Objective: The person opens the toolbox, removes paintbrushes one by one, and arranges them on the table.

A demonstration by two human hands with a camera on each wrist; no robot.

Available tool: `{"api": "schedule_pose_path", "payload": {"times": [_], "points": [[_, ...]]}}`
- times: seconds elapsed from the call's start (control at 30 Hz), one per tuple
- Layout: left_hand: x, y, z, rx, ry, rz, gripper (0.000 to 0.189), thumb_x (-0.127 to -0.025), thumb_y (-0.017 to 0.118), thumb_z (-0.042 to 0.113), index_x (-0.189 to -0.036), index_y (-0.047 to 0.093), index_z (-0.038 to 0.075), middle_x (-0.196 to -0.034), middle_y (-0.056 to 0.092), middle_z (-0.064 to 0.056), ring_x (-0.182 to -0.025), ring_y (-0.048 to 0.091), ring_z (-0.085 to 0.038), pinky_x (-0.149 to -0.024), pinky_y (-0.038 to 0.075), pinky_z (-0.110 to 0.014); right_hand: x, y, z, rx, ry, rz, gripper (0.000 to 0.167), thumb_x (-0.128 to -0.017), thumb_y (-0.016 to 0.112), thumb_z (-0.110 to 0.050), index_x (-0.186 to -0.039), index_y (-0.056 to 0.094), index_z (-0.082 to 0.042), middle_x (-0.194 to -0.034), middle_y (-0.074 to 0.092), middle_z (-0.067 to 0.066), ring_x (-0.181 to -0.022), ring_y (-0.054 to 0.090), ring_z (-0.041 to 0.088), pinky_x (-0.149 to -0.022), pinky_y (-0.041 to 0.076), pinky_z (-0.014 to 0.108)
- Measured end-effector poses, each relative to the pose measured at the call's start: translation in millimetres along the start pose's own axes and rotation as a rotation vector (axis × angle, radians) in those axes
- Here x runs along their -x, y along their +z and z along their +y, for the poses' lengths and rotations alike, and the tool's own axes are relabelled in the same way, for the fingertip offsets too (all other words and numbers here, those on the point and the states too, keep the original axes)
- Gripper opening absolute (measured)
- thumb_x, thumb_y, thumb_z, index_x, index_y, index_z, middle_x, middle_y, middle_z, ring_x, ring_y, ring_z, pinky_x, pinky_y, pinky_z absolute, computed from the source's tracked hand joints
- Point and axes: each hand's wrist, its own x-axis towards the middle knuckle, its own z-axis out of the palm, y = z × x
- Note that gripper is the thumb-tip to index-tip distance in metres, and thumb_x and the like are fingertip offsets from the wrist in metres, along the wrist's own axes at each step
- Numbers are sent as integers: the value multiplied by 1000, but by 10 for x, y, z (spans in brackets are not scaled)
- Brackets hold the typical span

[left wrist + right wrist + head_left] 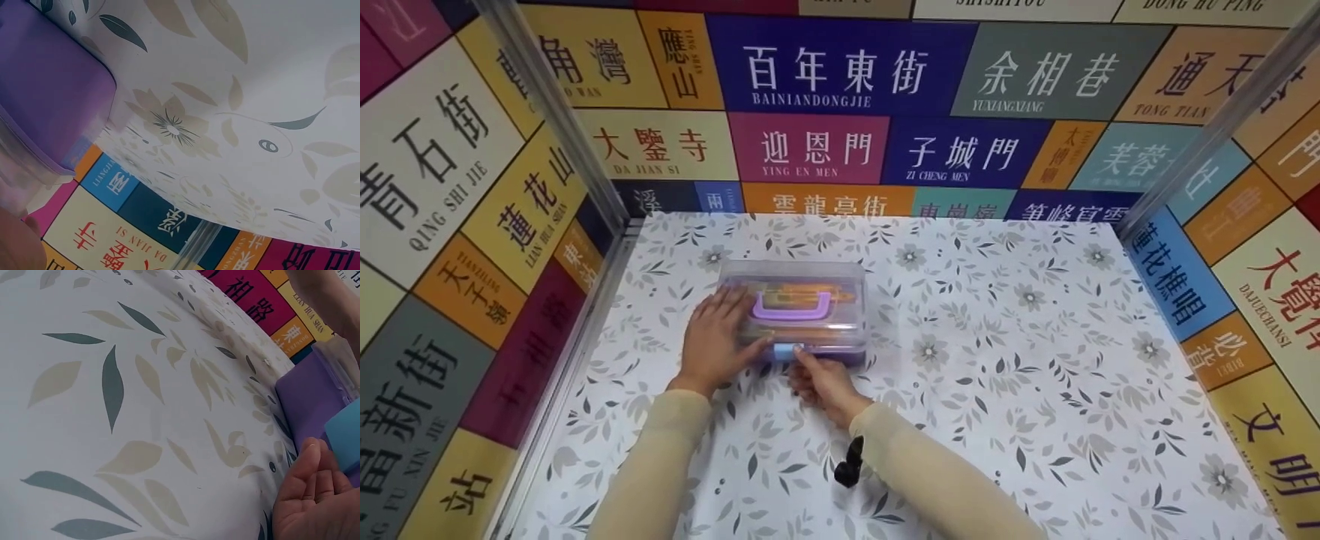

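Note:
A plastic storage box (847, 315) with a see-through lid and purple base stands on the patterned tabletop, its lid down. A purple carry handle (791, 311) lies flat on the lid, and orange-yellow items show through the plastic. My left hand (720, 337) rests over the lid's left side, fingers extended, thumb along the front edge. At the front, my right hand (829, 386) has its thumb at the light-blue latch (784, 352), with the other fingers curled beneath. In the right wrist view, those fingertips (310, 445) are right at the latch's lower edge, beside the purple base (312, 394).
The white tabletop (1035, 360) bears a leaf and flower pattern and extends well to the right of the box. Panels with coloured street-name signs (840, 67) enclose it at the back and both sides. A metal corner post (559, 112) stands at the left.

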Motion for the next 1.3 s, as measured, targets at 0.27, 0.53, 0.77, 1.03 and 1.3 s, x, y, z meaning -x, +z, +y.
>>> {"api": "schedule_pose_path", "payload": {"times": [0.27, 0.53, 0.77, 1.03, 1.3], "points": [[1, -5, -19, 14, 7, 0, 86, -85, 62, 69, -149, 48, 15, -156, 39, -6, -146, 26, -30, -120, 14, -43, -7, 10, 20, -16, 7, 39, 66, -80, 76, -58, -100, 72, 5, -81, 71, 12, -58, 64, 14, -52, 56, 26], [-19, -35, -27, 9, 13, -9, 86, -85, 62, 68, -150, 47, 15, -156, 39, -6, -146, 27, -29, -120, 18, -44, 17, 46, -34, -120, 37, -14, 62, -87, 75, -46, -114, 66, 10, -103, 71, 24, -83, 71, 27, -71, 61, 38], [-14, -29, -29, 7, 17, -13, 87, -84, 64, 68, -149, 47, 14, -157, 38, -5, -146, 26, -29, -119, 19, -44, 13, 60, -40, -166, 51, -7, 62, -86, 77, -43, -116, 65, 9, -101, 72, 19, -81, 72, 23, -67, 61, 34], [-18, -32, -17, 22, 10, -6, 86, -82, 67, 67, -148, 50, 14, -156, 40, -5, -146, 27, -29, -119, 20, -45, 10, 86, -45, -164, 39, 60, 63, -77, 84, -47, -99, 70, 10, -78, 71, 17, -62, 69, 21, -57, 60, 33], [-27, -30, -46, 16, 30, 0, 84, -82, 68, 65, -145, 53, 12, -153, 43, -7, -145, 30, -30, -120, 19, -43, 52, 102, -111, -159, 85, 57, 59, -79, 83, -46, -102, 66, 6, -81, 70, 17, -64, 69, 22, -66, 61, 38]]}}
